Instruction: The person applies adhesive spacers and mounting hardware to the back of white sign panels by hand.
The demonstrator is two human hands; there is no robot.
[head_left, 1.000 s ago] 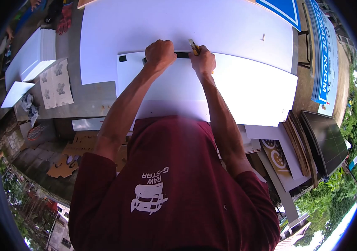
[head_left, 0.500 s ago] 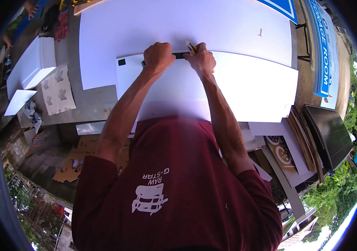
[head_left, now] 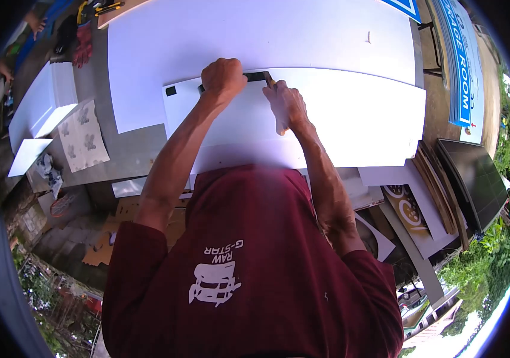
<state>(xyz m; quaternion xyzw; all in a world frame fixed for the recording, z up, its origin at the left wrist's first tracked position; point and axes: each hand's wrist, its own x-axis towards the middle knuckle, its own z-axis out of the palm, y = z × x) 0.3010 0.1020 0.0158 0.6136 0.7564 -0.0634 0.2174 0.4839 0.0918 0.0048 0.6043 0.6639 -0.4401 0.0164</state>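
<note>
My left hand point(head_left: 224, 79) is a closed fist, pressed down on a dark flat piece point(head_left: 258, 76) at the upper edge of a white board point(head_left: 350, 119). Parts of the dark piece show on both sides of the fist. My right hand point(head_left: 287, 106) is wrapped round a cutter point(head_left: 270, 82) with a yellow handle. Its front end touches or nearly touches the right end of the dark piece; the blade tip is too small to make out. A small black square point(head_left: 171, 90) marks the board's upper left corner.
Under the board lies a larger white sheet point(head_left: 147, 36) on a grey table point(head_left: 129, 146). White panels point(head_left: 46, 98) and a patterned sheet point(head_left: 85, 137) are at the left, with a red glove point(head_left: 83, 46) above. Blue signs point(head_left: 461, 71) stand right. Another person's hand point(head_left: 37, 24) shows upper left.
My right hand has moved down a little and turned, and the cutter's front end has come down to the dark piece's right end. My left hand stays on the piece.
</note>
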